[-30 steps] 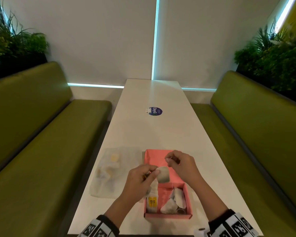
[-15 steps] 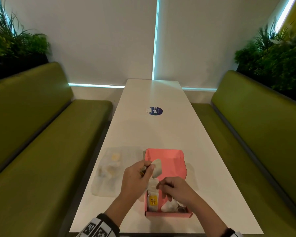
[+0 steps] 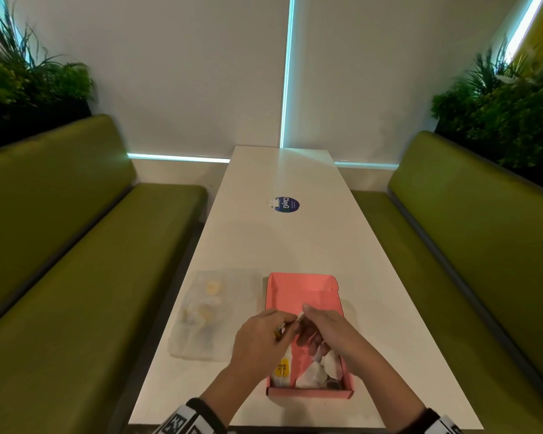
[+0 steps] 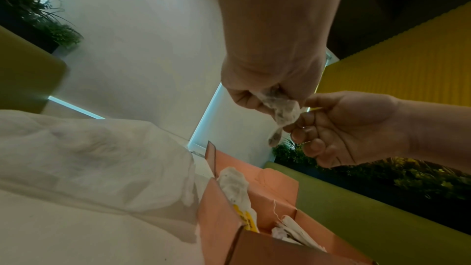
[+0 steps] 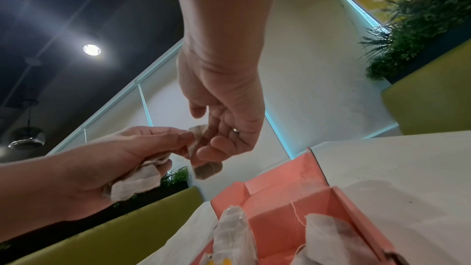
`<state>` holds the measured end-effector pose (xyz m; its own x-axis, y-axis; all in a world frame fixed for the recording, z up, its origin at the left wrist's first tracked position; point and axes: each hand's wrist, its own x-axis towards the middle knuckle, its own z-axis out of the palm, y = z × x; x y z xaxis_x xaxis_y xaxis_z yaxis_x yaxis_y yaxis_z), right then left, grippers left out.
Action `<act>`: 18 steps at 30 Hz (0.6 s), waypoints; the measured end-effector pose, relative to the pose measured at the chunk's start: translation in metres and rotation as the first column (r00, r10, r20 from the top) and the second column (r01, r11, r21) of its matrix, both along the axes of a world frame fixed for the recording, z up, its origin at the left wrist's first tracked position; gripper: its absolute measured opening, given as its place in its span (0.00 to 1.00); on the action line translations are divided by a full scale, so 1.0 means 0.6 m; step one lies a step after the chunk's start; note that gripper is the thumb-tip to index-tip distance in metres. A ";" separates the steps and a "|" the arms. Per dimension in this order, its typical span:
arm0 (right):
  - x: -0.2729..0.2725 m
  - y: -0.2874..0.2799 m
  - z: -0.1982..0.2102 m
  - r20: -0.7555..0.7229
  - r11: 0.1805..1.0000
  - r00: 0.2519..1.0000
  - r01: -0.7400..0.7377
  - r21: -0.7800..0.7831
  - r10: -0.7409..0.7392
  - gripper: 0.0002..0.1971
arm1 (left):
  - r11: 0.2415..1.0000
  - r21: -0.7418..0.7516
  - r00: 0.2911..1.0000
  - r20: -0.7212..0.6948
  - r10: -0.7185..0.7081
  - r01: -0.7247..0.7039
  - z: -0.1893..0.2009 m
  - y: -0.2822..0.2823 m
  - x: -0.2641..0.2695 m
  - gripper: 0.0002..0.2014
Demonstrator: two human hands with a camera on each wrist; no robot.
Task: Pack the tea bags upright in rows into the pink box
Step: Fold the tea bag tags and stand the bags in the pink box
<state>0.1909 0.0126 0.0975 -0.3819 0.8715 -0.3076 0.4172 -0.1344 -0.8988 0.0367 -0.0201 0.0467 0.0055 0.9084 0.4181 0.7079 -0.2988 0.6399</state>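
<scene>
Left hand (image 3: pixel 261 339) clamped on crumpled tea bag (image 5: pixel 135 180); right hand (image 3: pixel 325 328) pinching second bag (image 5: pixel 205 153), both above pink box (image 3: pixel 301 289). More bags (image 3: pixel 314 372) at box near end, partly hidden by hands. Pouch (image 3: pixel 207 311) contents blurred.

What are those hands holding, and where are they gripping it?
The left hand holds tea bags, and the right hand pinches one tea bag near its upper end.
</scene>
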 end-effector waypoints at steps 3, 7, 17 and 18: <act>-0.001 -0.001 0.008 0.103 0.998 0.995 -0.018 0.058 0.012 0.23 | 0.997 -0.061 0.997 -0.044 -0.058 0.056 0.004 -0.001 0.003 0.11; 0.007 0.009 0.005 0.155 0.998 0.987 -0.036 0.054 0.027 0.12 | 0.973 -0.202 0.993 -0.013 -0.117 0.112 0.011 -0.002 0.000 0.12; 0.028 0.045 0.008 0.300 0.990 0.952 -0.100 0.104 0.065 0.13 | 0.877 -0.456 0.986 -0.130 0.102 -0.151 -0.012 0.025 -0.032 0.13; 0.028 0.048 0.008 0.307 0.989 0.949 -0.104 0.101 0.069 0.11 | 0.872 -0.463 0.980 -0.179 0.081 -0.157 -0.013 0.025 -0.030 0.15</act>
<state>0.2078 0.0415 0.1020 -0.3622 0.8755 -0.3200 0.6769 0.0111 -0.7360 0.0186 -0.0049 0.0389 -0.0875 0.9944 -0.0589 0.8170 0.1055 0.5670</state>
